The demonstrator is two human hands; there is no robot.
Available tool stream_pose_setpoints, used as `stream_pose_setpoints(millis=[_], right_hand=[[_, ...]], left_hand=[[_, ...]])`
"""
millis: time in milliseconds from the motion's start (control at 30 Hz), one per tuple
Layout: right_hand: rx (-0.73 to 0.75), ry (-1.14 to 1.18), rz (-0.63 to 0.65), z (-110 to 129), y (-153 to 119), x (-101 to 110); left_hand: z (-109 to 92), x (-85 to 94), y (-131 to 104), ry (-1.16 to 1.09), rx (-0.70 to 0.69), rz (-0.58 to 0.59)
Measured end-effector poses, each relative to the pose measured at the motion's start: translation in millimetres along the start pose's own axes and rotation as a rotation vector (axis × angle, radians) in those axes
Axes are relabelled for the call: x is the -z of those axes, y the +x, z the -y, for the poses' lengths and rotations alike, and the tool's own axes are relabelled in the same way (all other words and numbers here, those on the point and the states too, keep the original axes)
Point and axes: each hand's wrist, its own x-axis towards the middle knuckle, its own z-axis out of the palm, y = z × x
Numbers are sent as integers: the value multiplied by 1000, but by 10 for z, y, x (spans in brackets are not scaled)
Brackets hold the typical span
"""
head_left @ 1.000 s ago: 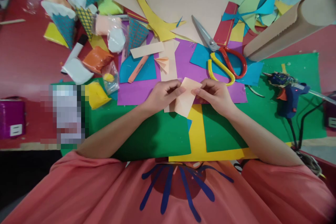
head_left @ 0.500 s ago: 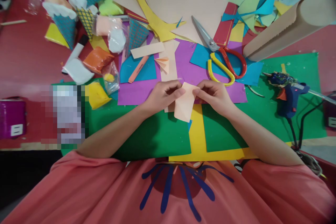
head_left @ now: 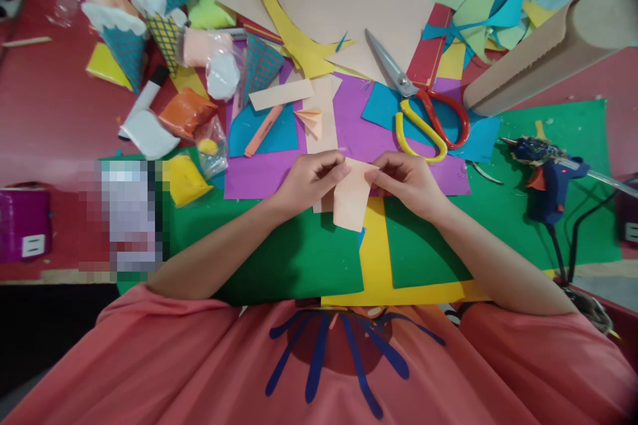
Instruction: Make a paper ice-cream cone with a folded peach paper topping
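A small peach paper piece (head_left: 353, 199) hangs between my two hands, above the green sheets. My left hand (head_left: 319, 179) pinches its upper left corner between thumb and fingers. At the upper right corner, my right hand (head_left: 403, 180) pinches it the same way. Beyond my hands lie a longer peach strip (head_left: 321, 106), a small fan-folded peach piece (head_left: 310, 121), a cut peach rectangle (head_left: 280, 95) and an orange marker (head_left: 263, 131). Scissors (head_left: 419, 106) with one red and one yellow handle rest open on blue and purple sheets.
A blue glue gun (head_left: 548, 179) lies at right, its cord running down. A paper roll (head_left: 538, 53) leans at upper right. Paper cones (head_left: 119, 40) and clay packets (head_left: 185, 113) crowd the upper left. A blurred-out object (head_left: 130, 212) lies at left.
The peach piece between my hands has tilted slightly, its upper edge now a little lower and more level. Both hands keep their pinch in nearly the same place.
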Motion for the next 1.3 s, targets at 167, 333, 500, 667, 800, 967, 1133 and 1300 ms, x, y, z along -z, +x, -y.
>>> stream_pose_setpoints(millis=[167, 333, 500, 667, 800, 967, 1133, 1300], right_hand=[[-1, 3, 11, -15, 9, 1], [17, -16, 26, -8, 8, 2], [15, -17, 31, 3, 9, -4], [14, -13, 32, 10, 4, -4], [8, -16, 37, 9, 3, -2], [10, -12, 44, -2, 3, -3], [-13, 63, -45, 7, 0, 7], [-1, 48, -38, 1, 0, 33]], left_hand=[[33, -8, -23, -65, -25, -3], [41, -6, -36, -23, -70, -3], [49, -19, -41, -8, -49, -10], [22, -18, -35, -17, -16, -21], [-3, -1, -29, -13, -9, -20], [21, 9, -44, -86, -20, -1], [12, 2, -17, -143, 44, 6], [-37, 6, -9, -3, 21, -64]])
